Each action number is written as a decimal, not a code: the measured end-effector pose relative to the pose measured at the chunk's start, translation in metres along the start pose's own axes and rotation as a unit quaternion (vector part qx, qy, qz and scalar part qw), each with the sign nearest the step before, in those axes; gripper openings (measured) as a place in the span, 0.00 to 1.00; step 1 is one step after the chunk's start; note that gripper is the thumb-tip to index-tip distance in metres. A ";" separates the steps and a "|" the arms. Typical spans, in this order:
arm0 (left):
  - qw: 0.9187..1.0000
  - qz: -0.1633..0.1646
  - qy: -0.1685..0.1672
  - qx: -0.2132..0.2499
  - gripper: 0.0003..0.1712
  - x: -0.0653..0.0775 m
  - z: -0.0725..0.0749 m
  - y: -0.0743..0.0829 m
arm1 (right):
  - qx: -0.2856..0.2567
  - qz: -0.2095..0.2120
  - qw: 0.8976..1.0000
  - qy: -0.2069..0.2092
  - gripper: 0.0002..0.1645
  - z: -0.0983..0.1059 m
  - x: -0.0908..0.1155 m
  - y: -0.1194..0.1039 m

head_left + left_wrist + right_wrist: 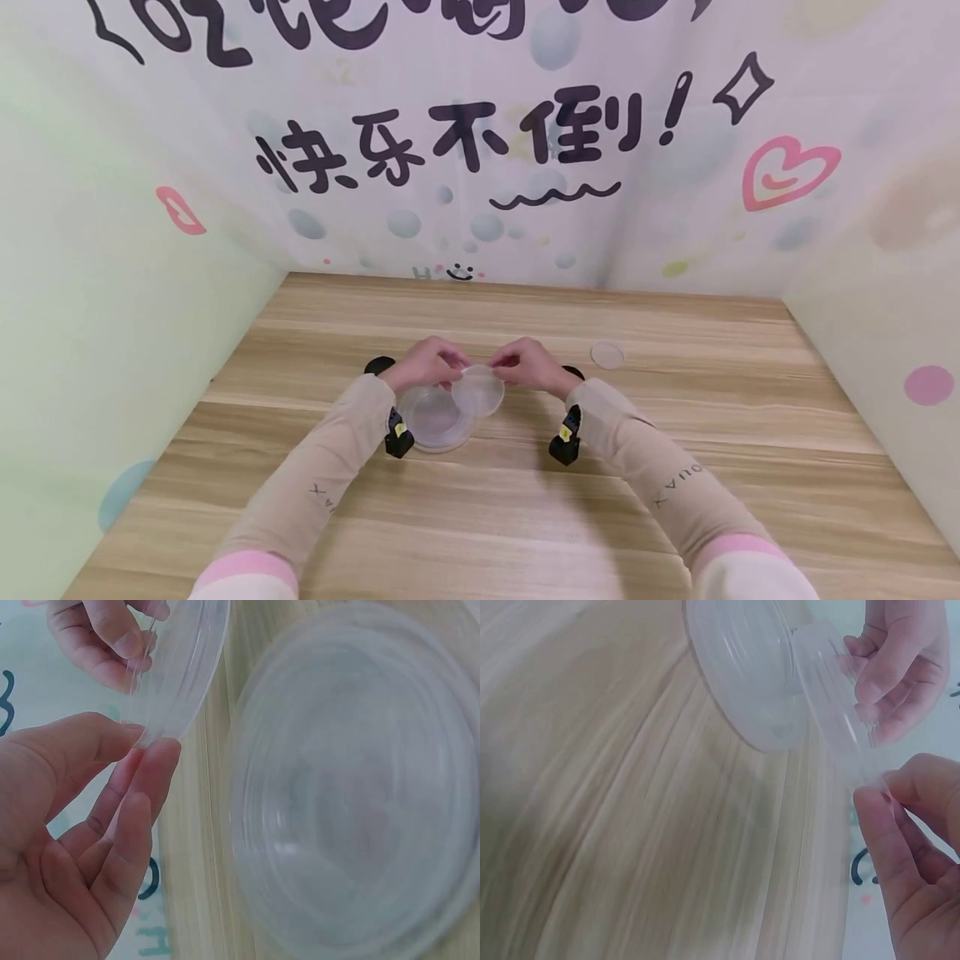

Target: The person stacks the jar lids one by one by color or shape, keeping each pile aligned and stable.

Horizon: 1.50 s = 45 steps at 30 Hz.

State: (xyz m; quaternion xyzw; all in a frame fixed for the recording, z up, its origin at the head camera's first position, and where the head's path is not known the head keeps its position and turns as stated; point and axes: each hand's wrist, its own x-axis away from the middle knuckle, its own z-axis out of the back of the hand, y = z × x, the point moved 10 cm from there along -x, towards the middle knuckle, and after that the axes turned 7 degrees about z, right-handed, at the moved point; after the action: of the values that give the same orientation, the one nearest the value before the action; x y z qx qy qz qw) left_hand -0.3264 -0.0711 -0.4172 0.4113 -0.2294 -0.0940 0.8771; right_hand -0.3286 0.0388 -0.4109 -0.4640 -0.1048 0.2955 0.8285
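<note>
left hand point(431, 364) and right hand point(531, 367) pinch a clear lid point(480, 393) by its rim, tilted near a clear container point(441, 443) on a wooden table point(480, 517); light, even fingertip pressure should keep it from bending.

Bright, soft light; hazy wrist views

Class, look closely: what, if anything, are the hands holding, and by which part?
A clear lid, by the far side of its rim: the left hand and right hand both pinch it.
</note>
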 end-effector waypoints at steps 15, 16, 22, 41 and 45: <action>1.000 0.013 0.004 -0.014 0.13 0.020 0.018 -0.019 | -0.011 0.004 1.000 -0.014 0.09 -0.028 -0.015 -0.009; 1.000 0.010 0.004 -0.018 0.13 0.021 0.018 -0.019 | -0.008 0.006 1.000 -0.016 0.09 -0.030 -0.016 -0.009; 0.999 0.008 0.006 -0.041 0.12 0.027 0.021 -0.026 | -0.010 0.011 0.999 -0.034 0.10 -0.042 -0.019 -0.011; 0.999 -0.014 0.017 -0.028 0.13 0.036 0.025 -0.046 | -0.028 0.008 0.998 -0.052 0.09 -0.064 -0.025 -0.014; 0.999 -0.016 0.019 -0.038 0.13 0.037 0.025 -0.047 | -0.021 0.008 0.998 -0.053 0.08 -0.066 -0.026 -0.013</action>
State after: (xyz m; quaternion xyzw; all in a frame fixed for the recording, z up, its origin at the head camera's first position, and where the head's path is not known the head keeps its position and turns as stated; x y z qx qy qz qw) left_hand -0.3054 -0.1315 -0.4273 0.3832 -0.2025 -0.1089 0.8946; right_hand -0.3144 -0.0285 -0.4333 -0.4657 -0.1510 0.3243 0.8094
